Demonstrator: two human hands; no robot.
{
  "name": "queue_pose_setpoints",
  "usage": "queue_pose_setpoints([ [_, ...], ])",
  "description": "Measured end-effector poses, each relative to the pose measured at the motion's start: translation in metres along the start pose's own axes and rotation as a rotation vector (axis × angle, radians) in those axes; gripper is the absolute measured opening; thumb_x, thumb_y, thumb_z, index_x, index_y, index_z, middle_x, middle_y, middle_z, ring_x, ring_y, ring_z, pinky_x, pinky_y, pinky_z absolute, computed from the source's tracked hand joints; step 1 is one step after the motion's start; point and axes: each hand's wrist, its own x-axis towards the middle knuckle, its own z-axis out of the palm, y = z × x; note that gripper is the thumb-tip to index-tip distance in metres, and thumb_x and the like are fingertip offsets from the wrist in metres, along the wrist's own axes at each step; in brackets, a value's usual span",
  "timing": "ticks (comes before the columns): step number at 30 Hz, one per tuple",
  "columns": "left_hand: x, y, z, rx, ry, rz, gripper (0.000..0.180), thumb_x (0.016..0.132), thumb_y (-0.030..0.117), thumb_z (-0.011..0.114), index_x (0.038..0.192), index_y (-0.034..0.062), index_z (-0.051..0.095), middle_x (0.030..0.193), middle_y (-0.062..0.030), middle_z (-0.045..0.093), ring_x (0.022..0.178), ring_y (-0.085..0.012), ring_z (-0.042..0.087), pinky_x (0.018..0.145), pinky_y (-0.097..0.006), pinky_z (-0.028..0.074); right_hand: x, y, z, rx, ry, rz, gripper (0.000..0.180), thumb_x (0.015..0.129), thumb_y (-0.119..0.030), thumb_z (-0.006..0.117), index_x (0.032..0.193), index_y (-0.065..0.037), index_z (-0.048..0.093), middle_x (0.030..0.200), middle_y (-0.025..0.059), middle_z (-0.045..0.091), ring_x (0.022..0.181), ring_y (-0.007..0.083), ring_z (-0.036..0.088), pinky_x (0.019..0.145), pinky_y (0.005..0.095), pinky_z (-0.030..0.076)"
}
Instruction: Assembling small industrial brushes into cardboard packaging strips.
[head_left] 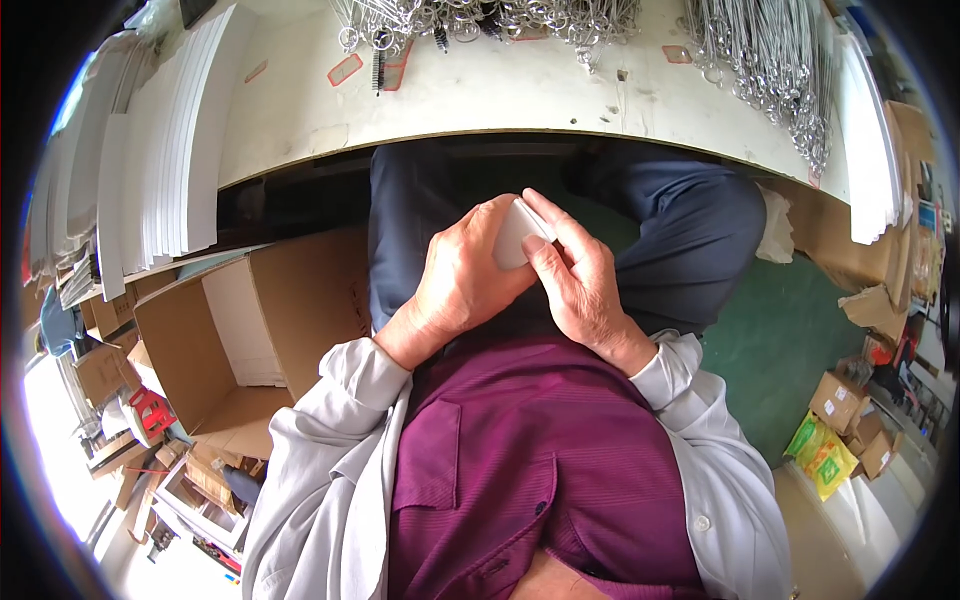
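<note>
Over my lap, both hands meet around a small white piece [516,236], flat-faced with straight edges, perhaps a stack of cards or a thin box; its exact kind does not show. My left hand [462,262] wraps its left side, with the fingertips hidden behind it. My right hand [580,285] closes on the other side, thumb on the near face and fingers stretched along the right edge. The hands stay below the front edge of the table [480,110], apart from it.
Metal wire pieces with rings [480,22] lie at the table's back, and more wire rods [765,75] hang together at the right. White sheets stand at the left [190,140] and right [868,140]. An open cardboard box [300,300] is beside my left arm.
</note>
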Motion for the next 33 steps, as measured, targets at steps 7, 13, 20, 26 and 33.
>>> queue_pose_setpoints([
  [7, -0.001, -0.003, 0.003, -0.005, 0.005, -0.01, 0.055, 0.078, 0.017, 0.083, 0.125, -0.0018, 0.061, 0.107, -0.0213, 0.072, 0.093, -0.038, 0.074, 0.078, -0.041, 0.061, -0.001, 0.0, 0.004, -0.055, 0.007, -0.04, 0.049, 0.103, -0.014, 0.062, 0.147, 0.002, 0.049, 0.101, 0.0259, 0.074, 0.089, 0.0318, 0.076, 0.077, 0.0365, 0.057],
  [13, 0.0, -0.007, -0.003, 0.038, 0.07, -0.012, 0.053, 0.077, 0.018, 0.079, 0.123, -0.0012, 0.06, 0.104, -0.0229, 0.071, 0.09, -0.0398, 0.073, 0.076, -0.045, 0.061, 0.007, 0.008, 0.015, -0.144, -0.004, -0.131, 0.049, 0.101, -0.01, 0.062, 0.147, 0.001, 0.05, 0.094, 0.0274, 0.072, 0.082, 0.0391, 0.074, 0.071, 0.0377, 0.057],
  [20, 0.003, 0.003, 0.0, 0.045, 0.018, 0.0, 0.058, 0.077, 0.018, 0.081, 0.126, 0.0004, 0.056, 0.099, -0.0209, 0.07, 0.085, -0.0394, 0.072, 0.072, -0.047, 0.06, 0.011, 0.007, 0.004, -0.007, 0.089, -0.016, 0.036, 0.101, -0.005, 0.062, 0.136, 0.002, 0.064, 0.105, 0.0145, 0.076, 0.085, 0.0092, 0.065, 0.075, 0.0267, 0.054],
  [26, -0.028, 0.003, -0.047, 0.088, -0.141, -0.065, 0.071, 0.076, 0.022, 0.086, 0.134, -0.0013, 0.053, 0.108, -0.0229, 0.069, 0.096, -0.0416, 0.071, 0.081, -0.046, 0.06, 0.027, -0.008, -0.017, 0.113, 0.123, -0.012, 0.038, 0.105, -0.008, 0.059, 0.143, -0.001, 0.059, 0.104, 0.006, 0.072, 0.079, 0.0045, 0.06, 0.066, 0.0216, 0.053],
  [33, -0.02, -0.002, -0.116, 0.245, 0.144, -0.148, 0.063, 0.074, 0.021, 0.089, 0.124, -0.0028, 0.059, 0.093, -0.0211, 0.071, 0.086, -0.0342, 0.075, 0.073, -0.039, 0.061, 0.072, -0.036, -0.021, -0.272, 0.197, -0.397, 0.023, 0.097, -0.009, 0.07, 0.117, 0.004, 0.07, 0.093, 0.0128, 0.075, 0.076, 0.0188, 0.071, 0.071, 0.029, 0.056],
])
